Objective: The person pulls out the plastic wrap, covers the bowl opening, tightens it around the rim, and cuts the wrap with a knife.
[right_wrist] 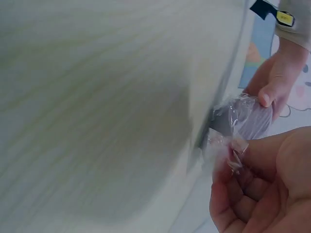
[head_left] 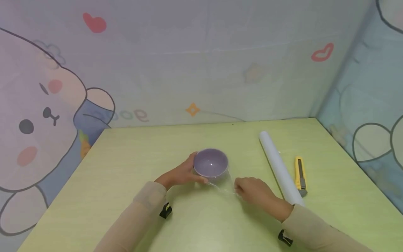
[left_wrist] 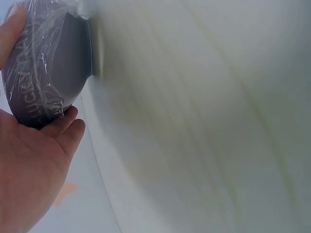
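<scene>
A purple bowl (head_left: 211, 162) stands near the middle of the table, its open side up. Clear plastic wrap (head_left: 226, 182) clings to its outer wall and stretches from the bowl's near right side. My left hand (head_left: 181, 174) grips the bowl from the left, thumb at the front. In the left wrist view, crinkled wrap covers part of the bowl's wall (left_wrist: 73, 53), with pale lettering beneath. My right hand (head_left: 256, 191), to the right of the bowl, pinches the pulled-out end of the wrap. The right wrist view shows this bunched end between thumb and curled fingers (right_wrist: 221, 204).
A long white roll (head_left: 277, 162) lies slanted on the right of the table, partly behind the right forearm. Beyond it is a yellow utility knife (head_left: 300, 175). Printed cloth (head_left: 176, 63) hangs behind the table (head_left: 151, 143) and along its sides.
</scene>
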The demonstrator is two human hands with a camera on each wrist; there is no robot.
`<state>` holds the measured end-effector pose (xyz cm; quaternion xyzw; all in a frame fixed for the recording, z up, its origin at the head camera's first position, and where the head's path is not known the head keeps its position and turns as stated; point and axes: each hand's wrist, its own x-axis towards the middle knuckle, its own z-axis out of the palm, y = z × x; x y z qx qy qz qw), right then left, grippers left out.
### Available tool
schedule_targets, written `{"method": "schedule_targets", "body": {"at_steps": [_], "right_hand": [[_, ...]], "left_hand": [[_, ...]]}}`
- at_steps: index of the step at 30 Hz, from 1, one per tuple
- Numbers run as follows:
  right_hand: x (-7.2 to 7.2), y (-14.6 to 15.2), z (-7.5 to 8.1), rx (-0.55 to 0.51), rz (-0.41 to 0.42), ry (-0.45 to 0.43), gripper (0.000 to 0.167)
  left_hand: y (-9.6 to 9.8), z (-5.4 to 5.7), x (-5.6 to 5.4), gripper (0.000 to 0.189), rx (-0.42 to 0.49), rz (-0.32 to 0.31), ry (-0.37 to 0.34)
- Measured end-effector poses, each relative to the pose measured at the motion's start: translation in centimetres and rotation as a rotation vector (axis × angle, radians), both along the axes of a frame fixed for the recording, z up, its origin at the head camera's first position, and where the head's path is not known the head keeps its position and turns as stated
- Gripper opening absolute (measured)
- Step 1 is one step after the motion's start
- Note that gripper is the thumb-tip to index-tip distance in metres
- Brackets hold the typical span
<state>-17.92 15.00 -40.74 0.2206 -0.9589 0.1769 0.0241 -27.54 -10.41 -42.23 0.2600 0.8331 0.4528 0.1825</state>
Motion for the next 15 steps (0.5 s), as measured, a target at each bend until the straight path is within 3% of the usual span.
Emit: {"method": "schedule_targets", "body": {"at_steps": [6, 9, 12, 15], "right_hand": [[0.17, 0.05, -0.59, 0.206, 0.053, 0.245, 0.019], [0.08, 0.27, -0.54, 0.255, 0.074, 0.324, 0.02], [-0.14, 0.53, -0.43, 0.248, 0.066, 0.303, 0.022], [-0.51, 0.82, -0.35, 0.221, 0.046, 0.202, 0.02]], "left_hand": [[0.06, -0.11, 0.02, 0.099, 0.017, -0.008, 0.001], [0.11, -0.08, 0.06, 0.1, 0.015, -0.003, 0.017], [0.17, -0.07, 0.07, 0.1, 0.017, 0.002, 0.024], [0.19, -0.1, 0.09, 0.1, 0.025, 0.006, 0.013]]}}
